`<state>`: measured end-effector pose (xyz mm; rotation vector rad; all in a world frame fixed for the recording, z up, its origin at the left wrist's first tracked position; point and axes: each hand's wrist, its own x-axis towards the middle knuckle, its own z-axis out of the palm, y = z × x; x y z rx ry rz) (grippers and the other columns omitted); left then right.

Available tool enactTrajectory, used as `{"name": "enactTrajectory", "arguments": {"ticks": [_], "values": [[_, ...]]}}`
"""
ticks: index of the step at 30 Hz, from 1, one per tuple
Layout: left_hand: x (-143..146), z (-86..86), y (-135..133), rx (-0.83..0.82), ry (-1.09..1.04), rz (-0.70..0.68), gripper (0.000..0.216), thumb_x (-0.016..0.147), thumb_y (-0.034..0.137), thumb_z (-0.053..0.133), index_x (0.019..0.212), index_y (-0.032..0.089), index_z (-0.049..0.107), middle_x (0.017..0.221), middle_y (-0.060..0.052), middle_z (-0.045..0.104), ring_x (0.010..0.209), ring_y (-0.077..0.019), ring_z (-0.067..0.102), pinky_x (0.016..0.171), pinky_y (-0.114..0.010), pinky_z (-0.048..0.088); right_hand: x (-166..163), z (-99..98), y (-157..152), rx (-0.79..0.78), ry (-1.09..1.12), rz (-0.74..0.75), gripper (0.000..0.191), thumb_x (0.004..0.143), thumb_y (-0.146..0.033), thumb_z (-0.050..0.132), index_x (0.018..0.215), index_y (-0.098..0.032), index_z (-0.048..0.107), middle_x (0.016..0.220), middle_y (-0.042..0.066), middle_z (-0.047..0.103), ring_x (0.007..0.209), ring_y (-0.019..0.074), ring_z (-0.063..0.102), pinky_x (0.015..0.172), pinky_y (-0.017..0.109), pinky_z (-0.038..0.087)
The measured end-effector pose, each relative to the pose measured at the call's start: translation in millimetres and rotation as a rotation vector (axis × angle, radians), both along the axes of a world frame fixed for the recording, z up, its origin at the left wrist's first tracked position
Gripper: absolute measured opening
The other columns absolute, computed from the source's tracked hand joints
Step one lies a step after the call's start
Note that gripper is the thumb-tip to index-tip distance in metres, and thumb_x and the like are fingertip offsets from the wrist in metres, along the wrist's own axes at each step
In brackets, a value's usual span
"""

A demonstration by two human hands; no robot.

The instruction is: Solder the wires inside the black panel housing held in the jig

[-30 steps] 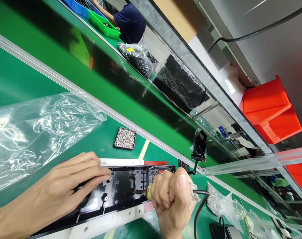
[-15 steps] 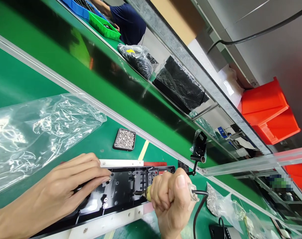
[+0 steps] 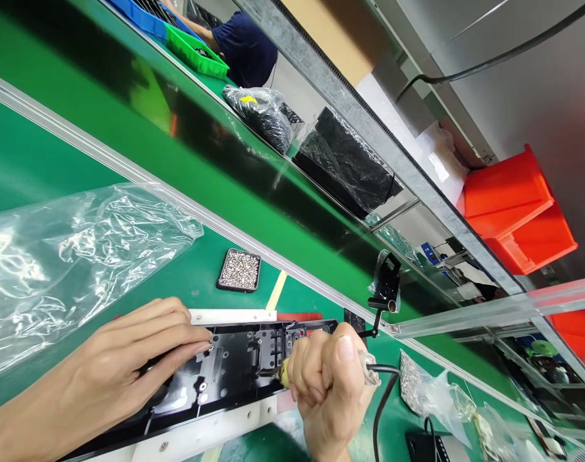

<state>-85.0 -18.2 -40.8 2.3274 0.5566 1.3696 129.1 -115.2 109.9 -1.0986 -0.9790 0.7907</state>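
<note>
A long black plastic panel lies in a white fixture on the green bench. My left hand rests flat on the panel's left part, fingers stretched out and pressing it down. My right hand is a fist around a corded hand tool, whose yellow-collared tip touches the panel's middle. The tool's black cable runs down from my fist.
A small black tray of screws sits just beyond the panel. Crumpled clear plastic bag lies left. A bag of screws lies right. Black parts in bags and orange bins stand beyond the conveyor. Another person in blue works far off.
Both hands and the tool have stayed in place on the panel. The view has shifted slightly, nothing else has moved.
</note>
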Motion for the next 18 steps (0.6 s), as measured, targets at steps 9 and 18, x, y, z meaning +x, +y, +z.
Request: {"name": "enactTrajectory", "arguments": {"ticks": [9,18], "values": [[-1,13.3,-2,0.031,0.04,-0.028,0.018,0.123,0.01,0.06,0.132,0.019,0.072,0.111,-0.004,0.077,0.108,-0.0187,0.066,0.101,-0.036,0.051,-7,5.3,3,-0.024,0.034,-0.014,0.065,0.1,-0.064,0.071,0.06,-0.031,0.032,0.044,-0.007,0.02,0.036,0.0139,0.01,0.036,0.034,0.013],[-1,12.9,-2,0.007,0.058,-0.043,0.018,0.123,0.01,0.059,0.132,0.019,0.073,0.109,-0.004,0.073,0.105,-0.0184,0.063,0.096,-0.037,0.049,2,3.2,-5,-0.108,0.037,0.016,0.055,0.102,-0.064,0.075,0.06,-0.038,0.051,0.045,-0.005,0.025,0.04,0.018,0.016,0.041,0.041,0.021]]}}
